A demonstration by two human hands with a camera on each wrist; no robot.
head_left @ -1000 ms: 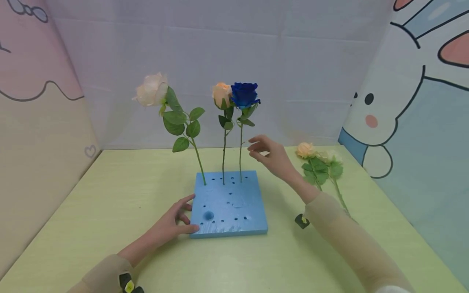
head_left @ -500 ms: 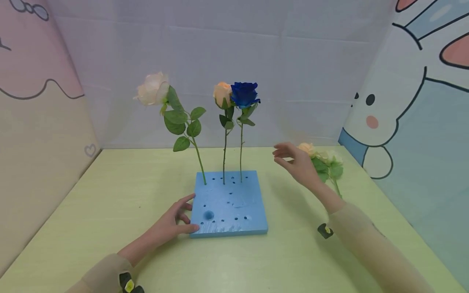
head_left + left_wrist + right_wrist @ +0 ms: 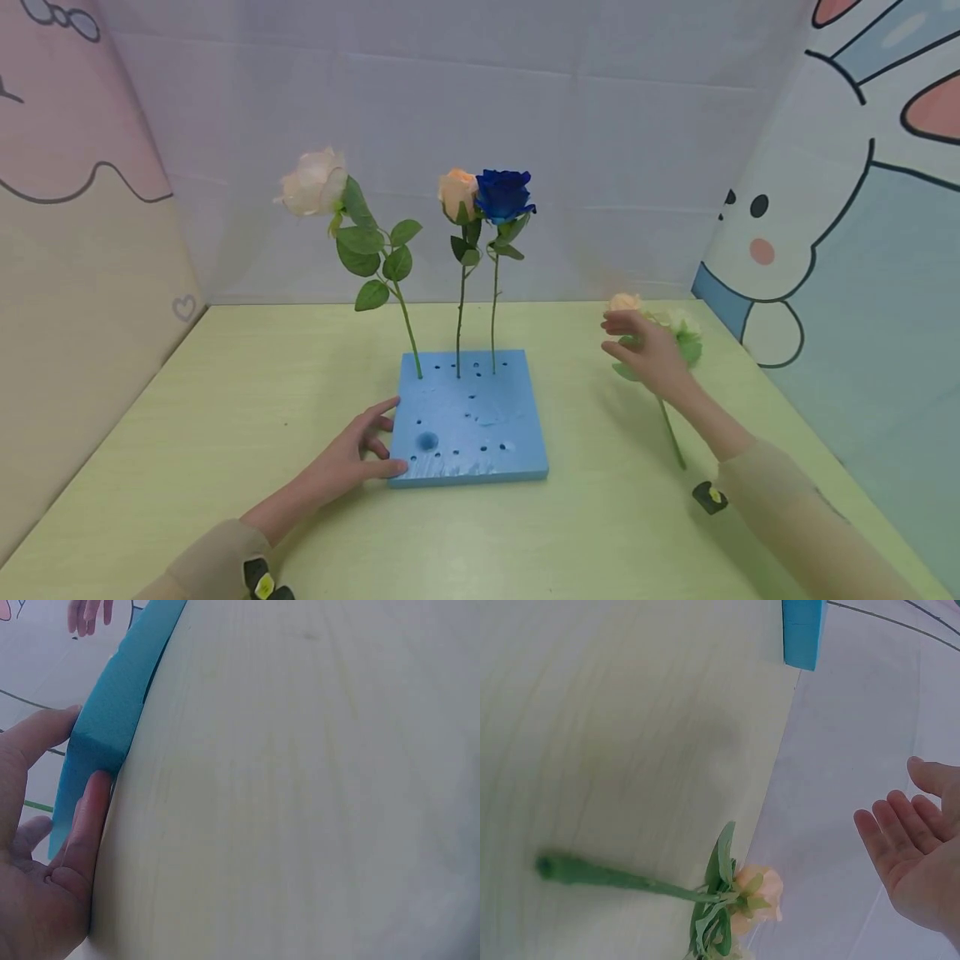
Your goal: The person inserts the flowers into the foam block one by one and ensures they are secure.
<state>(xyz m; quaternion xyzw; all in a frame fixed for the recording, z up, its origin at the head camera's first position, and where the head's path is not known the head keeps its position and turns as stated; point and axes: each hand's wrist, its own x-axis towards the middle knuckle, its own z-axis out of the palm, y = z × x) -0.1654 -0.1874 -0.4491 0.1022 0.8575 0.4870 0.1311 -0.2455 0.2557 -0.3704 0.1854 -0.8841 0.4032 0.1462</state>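
Note:
A blue foam board (image 3: pixel 480 433) with several small holes lies on the table. Standing in it are a leaning white rose (image 3: pixel 313 183), an upright peach rose (image 3: pixel 458 196) and a blue rose (image 3: pixel 504 197). My left hand (image 3: pixel 352 450) grips the board's left edge, thumb over the near corner, fingers along the side, as the left wrist view also shows. Over the loose flowers at the right, my right hand (image 3: pixel 652 354) hovers with relaxed fingers and holds nothing. Below it lie a peach rose (image 3: pixel 757 896) with a green stem (image 3: pixel 622 877) and a pale rose (image 3: pixel 681 323).
The pale yellow table (image 3: pixel 247 417) runs back to a white cloth backdrop (image 3: pixel 600 167). Cartoon-printed panels close off both sides, with a rabbit (image 3: pixel 780 225) on the right one.
My right hand has moved from beside the blue rose's stem rightward to above the loose flowers. The left hand and board have kept their places.

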